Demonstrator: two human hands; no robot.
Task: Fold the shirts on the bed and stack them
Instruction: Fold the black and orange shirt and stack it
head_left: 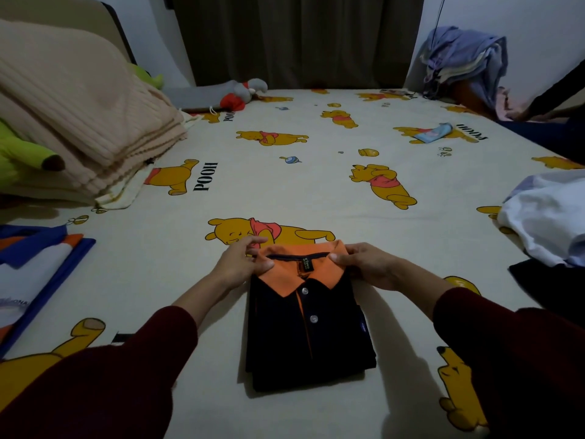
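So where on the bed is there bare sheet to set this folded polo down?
Bare sheet lies between the folded polo and the blue-and-white shirt at left, and across the middle beyond both hands. Crowded: beige blanket far left, white clothes pile at right.

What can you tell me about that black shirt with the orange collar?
The polo shirt is black knit-looking cloth with an orange collar, an orange strip and two pale buttons down the front, and a small neck label. It lies folded into a neat rectangle, collar away from the person, on the bedsheet. The left hand and right hand pinch its collar corners.
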